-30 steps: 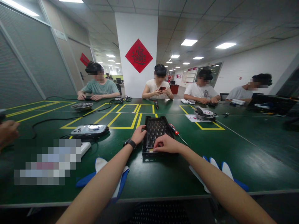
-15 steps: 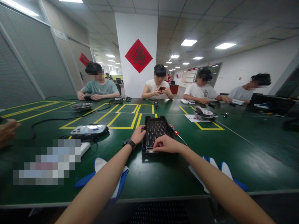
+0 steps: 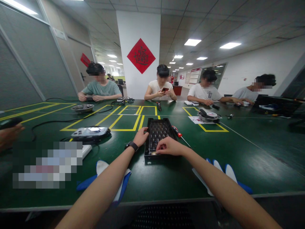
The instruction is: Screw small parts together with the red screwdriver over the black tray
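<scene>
On the table (image 3: 166,184), the tray (image 3: 151,157) lies between left hand (image 3: 141,137) and screwdriver (image 3: 176,131), with right hand (image 3: 170,146) over its near end, left glove (image 3: 101,167) and right glove (image 3: 230,173) before it on either side, phone (image 3: 83,132) left of left hand, bowl (image 3: 82,108) behind phone.

A black band (image 3: 132,146) circles the left wrist (image 3: 136,141), both forearms (image 3: 101,184) are bare, and dark clothing (image 3: 162,218) carries pale dots.

Head-worn view (sole camera), close behind left hand (image 3: 141,137) and right hand (image 3: 170,147), facing forward and down across green table (image 3: 162,181).
</scene>
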{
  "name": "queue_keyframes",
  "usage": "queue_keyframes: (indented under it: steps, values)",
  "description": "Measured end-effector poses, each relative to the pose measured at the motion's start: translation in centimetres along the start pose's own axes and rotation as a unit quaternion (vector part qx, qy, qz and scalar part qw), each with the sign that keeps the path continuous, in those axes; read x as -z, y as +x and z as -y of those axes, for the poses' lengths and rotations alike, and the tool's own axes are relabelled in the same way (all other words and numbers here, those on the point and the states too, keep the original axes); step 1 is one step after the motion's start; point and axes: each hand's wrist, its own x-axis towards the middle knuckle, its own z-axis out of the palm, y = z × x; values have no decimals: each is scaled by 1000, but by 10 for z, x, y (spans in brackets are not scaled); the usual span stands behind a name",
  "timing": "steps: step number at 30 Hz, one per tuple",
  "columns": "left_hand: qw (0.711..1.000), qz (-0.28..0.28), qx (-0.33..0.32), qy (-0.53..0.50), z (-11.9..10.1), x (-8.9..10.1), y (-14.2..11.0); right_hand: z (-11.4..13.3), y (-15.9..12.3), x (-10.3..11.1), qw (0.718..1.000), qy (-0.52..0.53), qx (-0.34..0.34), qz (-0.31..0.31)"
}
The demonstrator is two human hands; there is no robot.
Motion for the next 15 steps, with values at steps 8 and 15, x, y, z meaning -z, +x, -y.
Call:
queue_keyframes:
  steps: [8, 15]
  values:
    - [1000, 2, 1, -2, -1, 1, 0, 3, 1, 1, 1000, -10, -5, 0]
    - [1000, 1, 3, -3, -1, 1, 1, 1, 1, 0, 1000, -18, -1, 0]
